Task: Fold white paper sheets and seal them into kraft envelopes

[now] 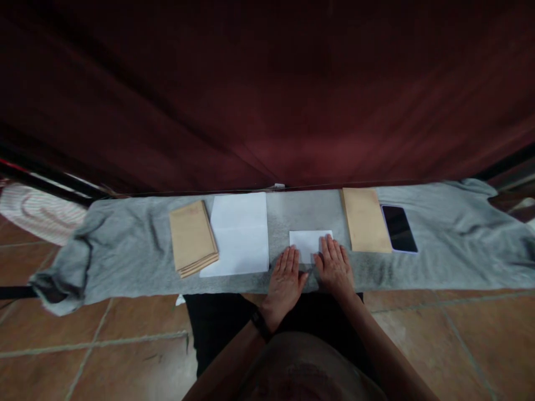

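A small white rectangle of folded paper (307,240) lies flat on the grey cloth in front of me. My left hand (287,278), with a dark band on the wrist, rests flat with its fingertips on the paper's lower left corner. On the lower right part lies my right hand (335,268), fingers stretched out flat. Left of the hands are larger white sheets (240,234) with a crease across them. A stack of brown envelopes (192,234) overlaps their left edge. More brown envelopes (368,220) lie to the right of my right hand.
Grey cloth (443,228) covers the long, narrow surface. A phone (399,228) with a dark screen lies beside the right-hand envelopes. Behind the surface hangs a dark red curtain (292,111). Striped fabric (39,211) is at the far left, above a tiled floor (142,317).
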Demonstrator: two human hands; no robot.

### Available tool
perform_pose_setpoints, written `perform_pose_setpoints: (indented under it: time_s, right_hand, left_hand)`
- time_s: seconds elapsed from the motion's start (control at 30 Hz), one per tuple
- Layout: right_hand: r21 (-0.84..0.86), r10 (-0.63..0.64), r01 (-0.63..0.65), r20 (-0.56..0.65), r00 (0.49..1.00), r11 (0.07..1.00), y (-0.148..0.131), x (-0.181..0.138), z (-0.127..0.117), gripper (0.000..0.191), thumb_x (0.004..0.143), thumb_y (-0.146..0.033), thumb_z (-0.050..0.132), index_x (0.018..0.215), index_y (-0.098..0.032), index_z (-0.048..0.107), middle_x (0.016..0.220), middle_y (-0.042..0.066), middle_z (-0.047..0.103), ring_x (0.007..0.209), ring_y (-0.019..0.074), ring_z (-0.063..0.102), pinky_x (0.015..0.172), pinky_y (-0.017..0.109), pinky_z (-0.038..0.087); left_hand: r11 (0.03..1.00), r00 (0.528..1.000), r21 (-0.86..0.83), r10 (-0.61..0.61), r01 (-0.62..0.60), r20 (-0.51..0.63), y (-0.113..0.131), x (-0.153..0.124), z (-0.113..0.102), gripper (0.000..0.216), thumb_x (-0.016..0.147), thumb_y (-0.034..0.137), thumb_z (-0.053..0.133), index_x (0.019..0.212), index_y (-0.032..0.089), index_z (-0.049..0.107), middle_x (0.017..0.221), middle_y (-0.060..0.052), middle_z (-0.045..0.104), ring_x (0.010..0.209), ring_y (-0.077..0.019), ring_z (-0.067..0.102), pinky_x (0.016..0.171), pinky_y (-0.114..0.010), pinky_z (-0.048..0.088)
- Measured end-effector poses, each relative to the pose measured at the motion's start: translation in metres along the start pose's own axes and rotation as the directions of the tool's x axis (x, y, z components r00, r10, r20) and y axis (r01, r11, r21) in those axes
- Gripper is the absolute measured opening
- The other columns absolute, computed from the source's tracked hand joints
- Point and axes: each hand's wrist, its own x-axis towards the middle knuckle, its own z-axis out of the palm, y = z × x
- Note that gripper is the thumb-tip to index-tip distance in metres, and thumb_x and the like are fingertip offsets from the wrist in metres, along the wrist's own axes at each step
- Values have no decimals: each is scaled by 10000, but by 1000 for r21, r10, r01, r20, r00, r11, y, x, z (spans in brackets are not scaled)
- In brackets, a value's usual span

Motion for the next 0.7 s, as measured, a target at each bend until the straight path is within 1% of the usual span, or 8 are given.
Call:
perform_pose_setpoints:
  time_s: [0.13,0.3,0.4,0.47,0.57,0.7]
  right_hand:
    - [6,-1,2,-13,1000,1000,1,-1,3,659,1024,-385,422,1610,-173,205,1629,146,287,1457,334,383,1185,537,296]
    - [-13,-12,11,-18,1000,1000,1,-3,4,659,1027,-390,434,1604,-152,225,1624,160,289,1458,338,381,1187,525,297]
    - [-28,-25,24,-18,1000,999,1,-3,3,658,1029,-393,438,1602,-146,230,1626,166,281,1459,338,380,1187,521,298]
    - [-32,-29,28,-19,999,999,1,-3,2,659,1031,-391,431,1605,-148,218,1626,166,284,1458,335,383,1184,519,301]
    - [-31,-28,28,-18,999,999,2,-3,2,658,1033,-395,421,1607,-151,211,1622,163,300,1457,334,383,1182,520,305]
    - [-24,-6,5,-13,1000,1000,0,-1,2,633,1039,-382,410,1597,-135,245,1611,175,323,1457,339,379,1187,542,286]
  left_hand:
    - [1000,1000,-5,3,-3,-2,-2,-8,-1,620,1022,418,410,1531,71,338,1608,-160,346,1522,-253,245,1221,-440,326]
    - [999,999,-22,-37,37,-25,8,-6,-1,605,1029,396,376,1536,69,326,1611,-158,340,1520,-264,248,1217,-453,329]
    - [1000,999,-18,18,-19,-35,13,-2,1,605,1034,394,364,1554,93,291,1640,-137,281,1531,-249,213,1236,-440,293]
    - [999,998,-12,48,-48,-33,14,-1,3,623,1033,423,368,1560,104,274,1650,-133,258,1535,-247,197,1241,-444,278]
    - [998,998,2,55,-55,-21,13,-2,6,664,1027,469,376,1561,91,260,1655,-151,233,1538,-257,187,1243,-454,264]
    - [997,997,10,72,-72,-11,12,-4,9,686,1020,480,389,1565,88,248,1659,-158,215,1539,-263,177,1247,-456,246]
